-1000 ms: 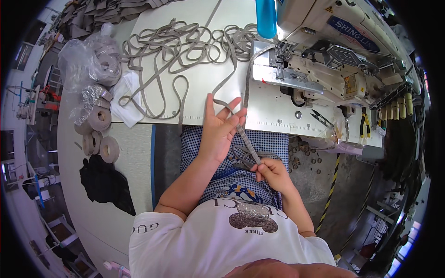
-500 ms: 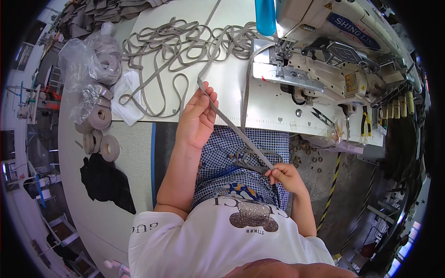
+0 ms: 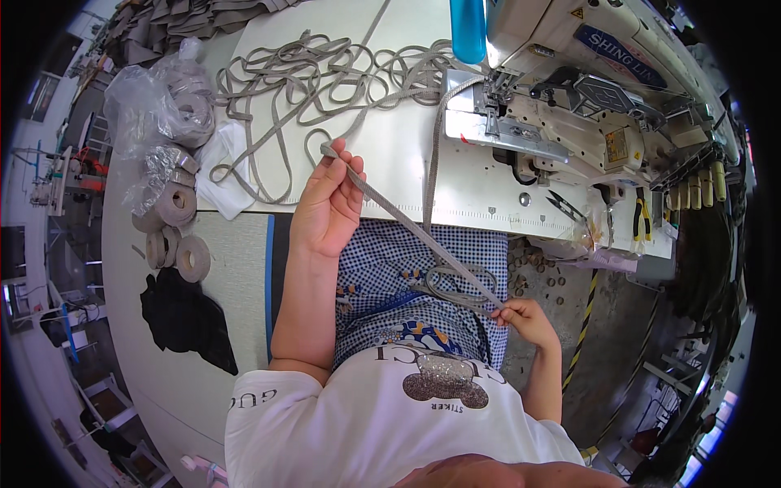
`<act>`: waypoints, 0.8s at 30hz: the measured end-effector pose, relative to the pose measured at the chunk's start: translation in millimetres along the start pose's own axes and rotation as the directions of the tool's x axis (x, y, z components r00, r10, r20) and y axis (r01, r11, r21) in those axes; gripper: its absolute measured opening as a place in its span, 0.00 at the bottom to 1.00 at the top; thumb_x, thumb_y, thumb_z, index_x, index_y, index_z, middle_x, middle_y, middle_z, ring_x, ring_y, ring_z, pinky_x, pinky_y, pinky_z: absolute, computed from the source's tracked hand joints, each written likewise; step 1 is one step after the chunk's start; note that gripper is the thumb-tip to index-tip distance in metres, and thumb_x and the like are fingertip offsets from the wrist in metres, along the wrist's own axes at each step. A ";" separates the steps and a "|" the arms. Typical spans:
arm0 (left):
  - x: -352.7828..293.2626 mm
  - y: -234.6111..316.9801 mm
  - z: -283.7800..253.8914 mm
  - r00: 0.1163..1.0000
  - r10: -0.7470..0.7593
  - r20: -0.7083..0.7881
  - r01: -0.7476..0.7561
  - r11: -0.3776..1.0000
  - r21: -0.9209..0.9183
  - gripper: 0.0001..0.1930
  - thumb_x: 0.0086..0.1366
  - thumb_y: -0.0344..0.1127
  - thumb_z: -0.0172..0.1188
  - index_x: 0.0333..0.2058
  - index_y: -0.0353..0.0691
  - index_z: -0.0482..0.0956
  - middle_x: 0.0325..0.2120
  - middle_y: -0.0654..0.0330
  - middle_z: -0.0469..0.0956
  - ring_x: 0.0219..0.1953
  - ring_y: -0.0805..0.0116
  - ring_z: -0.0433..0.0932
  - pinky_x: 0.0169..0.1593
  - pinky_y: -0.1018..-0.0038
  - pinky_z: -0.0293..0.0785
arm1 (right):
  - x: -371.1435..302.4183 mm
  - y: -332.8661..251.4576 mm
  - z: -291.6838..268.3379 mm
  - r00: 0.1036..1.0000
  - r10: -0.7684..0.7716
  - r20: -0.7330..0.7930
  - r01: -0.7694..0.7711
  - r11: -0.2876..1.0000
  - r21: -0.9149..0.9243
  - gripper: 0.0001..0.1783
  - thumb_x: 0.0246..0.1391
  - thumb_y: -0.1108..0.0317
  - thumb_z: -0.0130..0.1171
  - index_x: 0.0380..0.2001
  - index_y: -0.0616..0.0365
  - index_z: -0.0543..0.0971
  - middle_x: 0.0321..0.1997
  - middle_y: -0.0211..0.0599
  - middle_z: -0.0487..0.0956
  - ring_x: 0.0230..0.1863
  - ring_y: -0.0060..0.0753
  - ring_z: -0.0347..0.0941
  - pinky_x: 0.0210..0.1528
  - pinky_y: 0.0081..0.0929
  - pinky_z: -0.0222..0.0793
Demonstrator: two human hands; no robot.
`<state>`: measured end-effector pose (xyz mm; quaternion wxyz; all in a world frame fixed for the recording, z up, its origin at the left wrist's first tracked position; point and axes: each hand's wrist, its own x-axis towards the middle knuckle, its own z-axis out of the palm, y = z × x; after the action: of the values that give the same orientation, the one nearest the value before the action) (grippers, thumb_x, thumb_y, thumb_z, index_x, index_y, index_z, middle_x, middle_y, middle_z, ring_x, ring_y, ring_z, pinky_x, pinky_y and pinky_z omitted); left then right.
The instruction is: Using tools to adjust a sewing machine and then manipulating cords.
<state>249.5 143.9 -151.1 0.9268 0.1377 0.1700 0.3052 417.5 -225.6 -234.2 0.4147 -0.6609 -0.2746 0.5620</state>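
Observation:
A grey flat cord (image 3: 400,218) stretches taut and slanting between my two hands, over my lap. My left hand (image 3: 329,195) pinches it at the upper end, near the table's front edge. Lower and to the right, my right hand (image 3: 527,320) grips the same cord between thumb and fingers. Beyond my left hand the cord runs on to a loose tangle of loops (image 3: 285,81) on the white table (image 3: 382,163). Another length hangs from the sewing machine (image 3: 561,106) over the table edge. Some cord lies looped on my blue checked apron (image 3: 382,268).
Rolls of grey tape (image 3: 193,259) and a clear plastic bag (image 3: 134,114) sit at the left, near a black cloth (image 3: 187,321). Thread snips (image 3: 565,205) and yellow-handled pliers (image 3: 643,215) lie right of the table edge. Grey fabric pieces (image 3: 171,28) are piled far left.
My left hand has moved left and my right hand has moved right and slightly down. The cord span between them has grown longer.

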 end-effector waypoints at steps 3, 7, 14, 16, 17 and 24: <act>1.4 -0.4 -0.1 0.998 0.057 -0.017 -0.056 0.998 0.043 0.11 0.61 0.26 0.52 0.43 0.39 0.70 0.35 0.62 0.76 0.39 0.70 0.77 0.44 0.77 0.76 | -4.1 2.3 -9.3 1.000 -0.006 0.009 0.008 0.982 -0.190 0.12 0.55 0.67 0.51 0.35 0.66 0.77 0.28 0.35 0.77 0.31 0.23 0.71 0.34 0.21 0.67; -3.3 -22.6 5.3 0.997 0.077 -0.019 -0.070 0.971 0.230 0.09 0.60 0.26 0.53 0.40 0.38 0.71 0.33 0.60 0.76 0.38 0.68 0.77 0.41 0.77 0.77 | 1.2 -46.6 0.9 0.989 -0.128 -0.068 0.098 0.937 -0.336 0.14 0.51 0.70 0.53 0.41 0.65 0.75 0.36 0.40 0.77 0.37 0.28 0.72 0.40 0.22 0.67; -29.8 -99.9 25.0 0.990 -0.141 0.003 0.124 0.883 0.453 0.07 0.59 0.25 0.53 0.37 0.36 0.70 0.34 0.53 0.76 0.38 0.65 0.77 0.41 0.74 0.77 | 66.5 -125.9 78.4 0.837 -0.425 -0.346 0.469 0.881 0.052 0.18 0.53 0.68 0.52 0.46 0.65 0.72 0.42 0.41 0.75 0.46 0.29 0.70 0.50 0.25 0.63; -29.9 -101.5 26.1 0.990 -0.140 0.021 0.113 0.868 0.483 0.07 0.59 0.24 0.52 0.37 0.36 0.69 0.35 0.52 0.76 0.38 0.64 0.77 0.41 0.74 0.77 | 71.6 -127.5 82.1 0.822 -0.415 -0.390 0.487 0.867 0.104 0.16 0.55 0.67 0.49 0.45 0.65 0.73 0.38 0.41 0.76 0.42 0.28 0.72 0.46 0.23 0.65; -29.7 -99.7 27.6 0.994 -0.111 0.022 0.085 0.861 0.502 0.06 0.59 0.25 0.53 0.37 0.35 0.69 0.35 0.52 0.76 0.38 0.65 0.77 0.41 0.74 0.77 | 70.2 -127.0 79.0 0.890 -0.337 -0.308 0.379 0.921 0.088 0.15 0.56 0.68 0.48 0.42 0.65 0.74 0.34 0.38 0.76 0.38 0.25 0.71 0.42 0.21 0.65; -21.4 -74.3 23.5 0.999 -0.033 -0.008 0.033 0.860 0.509 0.06 0.59 0.25 0.53 0.36 0.35 0.69 0.34 0.53 0.76 0.38 0.66 0.77 0.41 0.74 0.76 | 44.7 -98.4 63.3 0.975 -0.184 -0.124 0.187 0.982 0.010 0.11 0.57 0.72 0.45 0.32 0.65 0.77 0.17 0.26 0.72 0.20 0.14 0.65 0.26 0.14 0.61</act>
<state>281.3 69.7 -151.6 0.8627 0.3748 0.2463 0.2336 376.0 -123.6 -174.5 0.4884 -0.6612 -0.3031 0.4822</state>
